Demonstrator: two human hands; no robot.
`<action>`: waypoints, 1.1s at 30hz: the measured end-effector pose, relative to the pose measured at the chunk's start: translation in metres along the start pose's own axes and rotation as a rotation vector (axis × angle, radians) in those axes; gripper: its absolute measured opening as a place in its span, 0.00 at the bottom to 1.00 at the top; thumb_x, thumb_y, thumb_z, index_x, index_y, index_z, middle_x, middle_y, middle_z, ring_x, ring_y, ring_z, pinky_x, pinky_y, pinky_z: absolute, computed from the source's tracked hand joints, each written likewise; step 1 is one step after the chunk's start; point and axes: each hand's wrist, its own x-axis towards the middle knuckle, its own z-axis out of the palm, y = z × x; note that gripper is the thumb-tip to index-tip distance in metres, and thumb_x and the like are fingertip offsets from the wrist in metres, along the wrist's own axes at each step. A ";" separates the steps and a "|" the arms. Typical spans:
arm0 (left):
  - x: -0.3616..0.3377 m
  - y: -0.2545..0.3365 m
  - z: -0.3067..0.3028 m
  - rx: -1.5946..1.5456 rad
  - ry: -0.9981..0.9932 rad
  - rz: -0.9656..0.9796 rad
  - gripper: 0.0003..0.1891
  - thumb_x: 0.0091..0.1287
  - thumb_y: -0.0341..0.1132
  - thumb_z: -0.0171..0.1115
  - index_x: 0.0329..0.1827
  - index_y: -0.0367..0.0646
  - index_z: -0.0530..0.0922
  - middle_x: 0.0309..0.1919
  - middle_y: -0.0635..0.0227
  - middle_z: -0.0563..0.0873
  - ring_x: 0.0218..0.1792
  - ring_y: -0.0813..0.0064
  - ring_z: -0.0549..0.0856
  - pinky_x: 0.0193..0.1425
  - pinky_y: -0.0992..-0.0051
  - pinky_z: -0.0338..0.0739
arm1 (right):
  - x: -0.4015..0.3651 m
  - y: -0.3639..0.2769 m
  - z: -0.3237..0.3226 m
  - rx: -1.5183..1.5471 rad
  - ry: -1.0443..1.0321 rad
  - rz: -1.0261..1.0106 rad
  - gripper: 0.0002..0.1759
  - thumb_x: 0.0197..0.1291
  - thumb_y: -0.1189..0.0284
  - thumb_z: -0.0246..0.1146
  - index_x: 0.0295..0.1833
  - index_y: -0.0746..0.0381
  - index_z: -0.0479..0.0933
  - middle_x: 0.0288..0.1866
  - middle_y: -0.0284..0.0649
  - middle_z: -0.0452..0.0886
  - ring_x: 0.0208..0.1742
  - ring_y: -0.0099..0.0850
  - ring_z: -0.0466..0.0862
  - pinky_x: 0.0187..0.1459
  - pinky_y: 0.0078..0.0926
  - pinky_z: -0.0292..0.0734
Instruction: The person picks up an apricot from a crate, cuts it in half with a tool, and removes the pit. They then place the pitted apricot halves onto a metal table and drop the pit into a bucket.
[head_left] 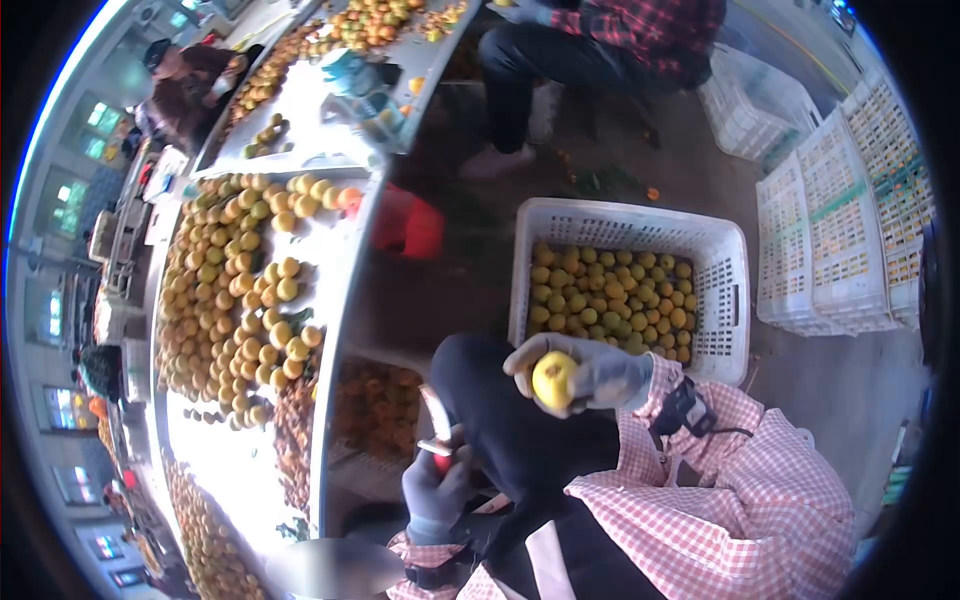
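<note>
My left hand (440, 490), in a grey glove, is closed around the red handle of a small knife (436, 415). The pale blade points up and a short crosspiece sits near the handle. In my gloved right hand (605, 375) is a round yellow fruit (554, 380), perhaps a persimmon, with a darker spot on the side facing me. My fingers wrap behind it, so its far side is hidden. Blade and fruit are apart. Just beyond my right hand stands a white plastic crate (735, 300) holding many similar yellow-green fruits (610, 300).
Along my left runs a metal-edged table (335, 350) with many fruits (240, 280) and orange-brown peelings (293, 440). More peelings (375, 410) lie below it. White crates (820, 240) are stacked at right. A person in a checked shirt (640, 40) sits ahead; another (190, 85) is across the table.
</note>
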 end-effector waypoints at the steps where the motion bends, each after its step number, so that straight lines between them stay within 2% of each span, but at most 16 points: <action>1: -0.006 0.008 0.005 0.170 0.021 0.096 0.13 0.66 0.30 0.61 0.52 0.36 0.78 0.25 0.67 0.84 0.20 0.88 0.76 0.23 0.82 0.69 | 0.004 0.007 0.013 -0.140 -0.009 0.066 0.36 0.54 0.65 0.70 0.66 0.63 0.64 0.46 0.35 0.73 0.36 0.20 0.76 0.36 0.13 0.71; 2: -0.011 0.019 0.003 0.512 0.047 0.438 0.13 0.62 0.31 0.66 0.49 0.39 0.80 0.26 0.62 0.85 0.21 0.76 0.81 0.25 0.74 0.74 | 0.006 0.012 0.034 -0.326 0.047 0.014 0.37 0.53 0.69 0.71 0.68 0.61 0.63 0.48 0.32 0.72 0.43 0.18 0.75 0.43 0.13 0.73; 4: -0.024 0.024 0.008 0.712 0.189 0.545 0.16 0.58 0.34 0.68 0.49 0.42 0.80 0.28 0.59 0.85 0.25 0.61 0.85 0.29 0.65 0.76 | 0.004 0.034 0.059 -0.280 0.112 0.057 0.38 0.54 0.72 0.71 0.69 0.59 0.62 0.53 0.32 0.70 0.49 0.18 0.74 0.49 0.13 0.73; 8: -0.045 0.019 -0.002 0.951 0.331 0.489 0.23 0.51 0.36 0.71 0.52 0.46 0.79 0.30 0.65 0.85 0.27 0.61 0.85 0.28 0.67 0.77 | 0.005 0.065 0.089 -0.169 0.278 0.113 0.37 0.56 0.75 0.70 0.69 0.58 0.61 0.53 0.32 0.70 0.50 0.18 0.75 0.53 0.15 0.74; 10: -0.054 0.014 -0.004 1.192 0.289 0.457 0.30 0.48 0.39 0.72 0.57 0.46 0.76 0.31 0.66 0.84 0.29 0.62 0.84 0.30 0.68 0.77 | 0.007 0.078 0.101 -0.295 0.406 0.104 0.31 0.55 0.75 0.70 0.64 0.59 0.66 0.52 0.32 0.72 0.49 0.20 0.76 0.54 0.17 0.74; 12: -0.061 0.012 -0.011 1.117 0.224 0.413 0.34 0.46 0.40 0.73 0.60 0.46 0.73 0.34 0.66 0.84 0.31 0.61 0.84 0.32 0.68 0.77 | 0.010 0.089 0.103 -0.290 0.438 0.136 0.25 0.54 0.76 0.70 0.58 0.59 0.72 0.50 0.32 0.75 0.46 0.20 0.78 0.52 0.17 0.75; 15: -0.061 -0.007 -0.015 0.837 0.121 0.513 0.34 0.49 0.43 0.73 0.61 0.44 0.72 0.37 0.62 0.84 0.31 0.67 0.84 0.33 0.69 0.77 | 0.011 0.092 0.093 -0.291 0.352 0.150 0.19 0.55 0.77 0.69 0.53 0.60 0.76 0.50 0.32 0.77 0.48 0.21 0.78 0.53 0.16 0.74; 17: -0.066 -0.017 -0.022 0.152 -0.247 0.297 0.30 0.58 0.45 0.70 0.60 0.40 0.72 0.37 0.59 0.84 0.28 0.75 0.83 0.31 0.74 0.75 | 0.014 0.094 0.084 -0.437 0.213 0.102 0.17 0.54 0.78 0.69 0.50 0.60 0.76 0.47 0.32 0.78 0.48 0.21 0.78 0.53 0.19 0.74; 18: -0.066 -0.017 -0.028 0.144 -0.248 0.299 0.30 0.58 0.45 0.70 0.60 0.40 0.72 0.37 0.59 0.84 0.28 0.75 0.83 0.31 0.74 0.75 | 0.016 0.092 0.084 -0.444 0.217 0.106 0.17 0.54 0.78 0.69 0.50 0.60 0.76 0.47 0.32 0.78 0.48 0.21 0.78 0.53 0.19 0.74; 20: -0.070 -0.014 -0.043 -0.789 -0.711 -0.320 0.26 0.65 0.45 0.65 0.59 0.37 0.71 0.37 0.59 0.84 0.27 0.80 0.80 0.31 0.81 0.74 | 0.016 0.089 0.084 -0.478 0.079 0.174 0.19 0.50 0.80 0.68 0.49 0.60 0.75 0.47 0.33 0.77 0.47 0.21 0.77 0.52 0.19 0.72; 22: -0.075 -0.020 -0.044 -0.765 -0.724 -0.347 0.21 0.68 0.42 0.62 0.56 0.36 0.73 0.35 0.62 0.83 0.27 0.82 0.79 0.32 0.85 0.73 | 0.017 0.092 0.085 -0.465 0.115 0.191 0.20 0.52 0.77 0.70 0.51 0.60 0.74 0.48 0.33 0.76 0.49 0.21 0.76 0.54 0.20 0.71; 24: -0.080 -0.028 -0.034 -0.706 -0.423 -0.180 0.18 0.68 0.39 0.62 0.54 0.37 0.74 0.33 0.64 0.82 0.27 0.84 0.78 0.34 0.86 0.74 | 0.016 0.091 0.086 -0.539 0.146 0.248 0.21 0.56 0.71 0.71 0.53 0.61 0.73 0.49 0.35 0.76 0.50 0.23 0.77 0.53 0.20 0.72; 26: -0.073 -0.038 -0.029 -0.142 -0.165 0.035 0.12 0.64 0.36 0.65 0.46 0.39 0.77 0.27 0.67 0.83 0.29 0.74 0.83 0.35 0.75 0.77 | 0.016 0.095 0.089 -0.609 0.067 0.346 0.22 0.57 0.65 0.71 0.53 0.61 0.73 0.48 0.35 0.76 0.49 0.24 0.77 0.52 0.22 0.73; 28: -0.069 -0.035 -0.031 0.517 0.100 0.447 0.12 0.60 0.36 0.67 0.43 0.42 0.78 0.27 0.62 0.84 0.27 0.60 0.85 0.30 0.68 0.77 | 0.020 0.107 0.096 -0.609 0.185 0.431 0.23 0.57 0.61 0.71 0.52 0.61 0.73 0.46 0.36 0.77 0.46 0.25 0.78 0.50 0.22 0.75; 29: -0.069 -0.031 -0.030 0.655 0.169 0.403 0.13 0.58 0.37 0.68 0.44 0.45 0.79 0.28 0.56 0.84 0.26 0.53 0.84 0.27 0.63 0.76 | 0.020 0.114 0.096 -0.610 0.204 0.422 0.23 0.57 0.61 0.71 0.52 0.61 0.73 0.46 0.36 0.77 0.46 0.25 0.78 0.50 0.22 0.75; 33: -0.074 -0.031 -0.035 0.751 0.177 0.367 0.15 0.59 0.37 0.68 0.47 0.46 0.77 0.28 0.56 0.84 0.27 0.53 0.84 0.27 0.63 0.76 | 0.021 0.138 0.086 -0.530 0.279 0.394 0.25 0.56 0.60 0.72 0.52 0.60 0.71 0.44 0.35 0.77 0.43 0.25 0.79 0.46 0.23 0.77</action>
